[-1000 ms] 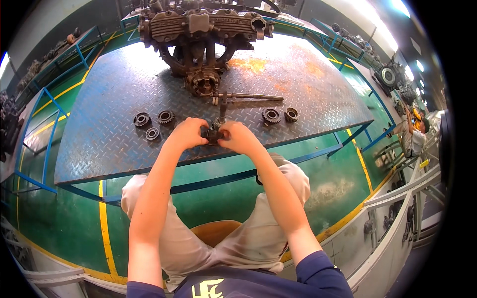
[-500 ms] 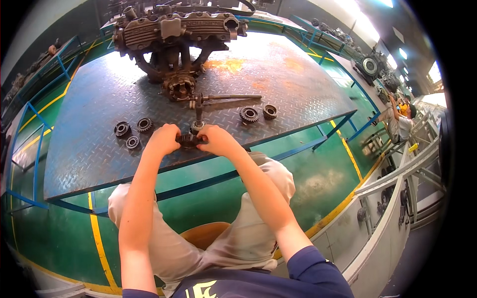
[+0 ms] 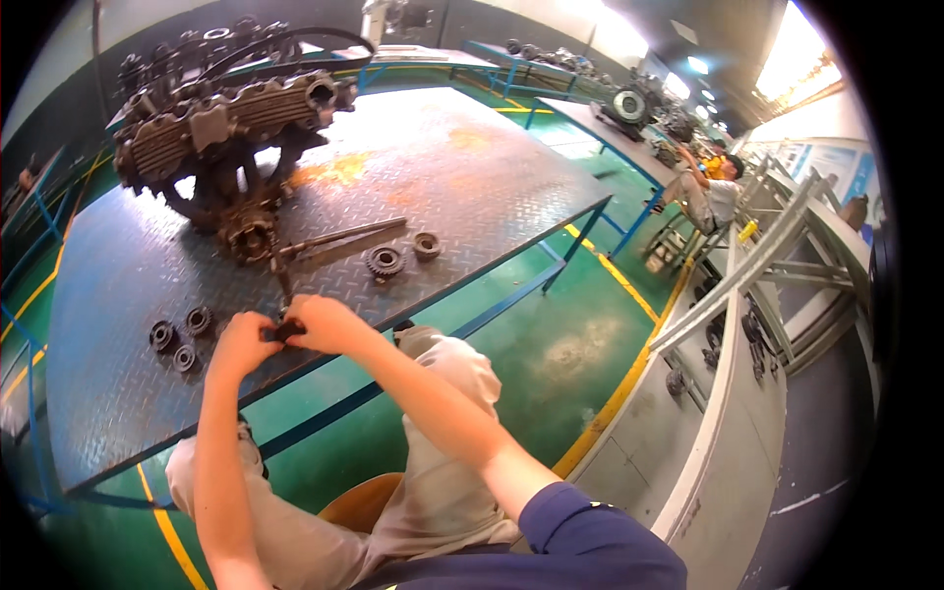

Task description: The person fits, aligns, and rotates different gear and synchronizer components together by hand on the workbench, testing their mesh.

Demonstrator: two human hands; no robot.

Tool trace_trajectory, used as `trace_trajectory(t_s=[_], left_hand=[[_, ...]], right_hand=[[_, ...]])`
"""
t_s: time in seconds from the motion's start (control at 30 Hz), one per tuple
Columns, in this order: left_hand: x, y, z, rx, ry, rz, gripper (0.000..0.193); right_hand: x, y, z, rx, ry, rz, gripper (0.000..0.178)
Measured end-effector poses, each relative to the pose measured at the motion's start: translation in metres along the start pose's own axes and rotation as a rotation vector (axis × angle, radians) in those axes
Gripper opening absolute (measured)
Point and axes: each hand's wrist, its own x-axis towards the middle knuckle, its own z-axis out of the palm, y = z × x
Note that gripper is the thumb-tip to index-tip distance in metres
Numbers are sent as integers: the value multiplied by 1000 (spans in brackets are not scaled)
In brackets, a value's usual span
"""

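Note:
My left hand and my right hand meet over the near edge of a steel tread-plate table, both closed on a small dark metal part held between them. Most of that part is hidden by my fingers. Just left of my left hand lie three dark gears. Beyond my hands a long metal shaft runs out from a large rusty engine block at the table's far left.
Two more gears lie right of the shaft. Blue rails frame the table above a green floor with yellow lines. A seated person is at the far right, near more benches with machine parts. A grey metal rack stands at right.
The view has swung left and tilted, so the table now slants and the right side of the hall shows. My hands stay together on the small part, now lower left in view.

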Motion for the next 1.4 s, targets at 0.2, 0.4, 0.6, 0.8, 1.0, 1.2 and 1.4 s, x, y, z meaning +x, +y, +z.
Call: trace_trajectory(t_s=[0.2,0.4,0.6,0.8,1.0,1.2,1.4], left_hand=[[-7,-29,-1,134,64,-20,35],[-9,-2,-8,-18,22,-45,38],[-4,-15,-4,60,-2,-87,36],[-9,-6,-4,38,72,-50,34],[-9,2,-7,43,-13,-67,32],[-7,10,-8,-1,17,-69,34],[-5,0,0,22,36,-16,37]], right_hand=[[2,0,18,15,-144,148,31],[1,-8,0,91,-113,145,30],[0,-4,6,31,-121,150,31],[7,-8,3,9,-272,256,29],[4,-5,2,94,-112,160,27],[3,-1,3,-33,-158,220,30],[5,-7,-5,117,-101,149,31]])
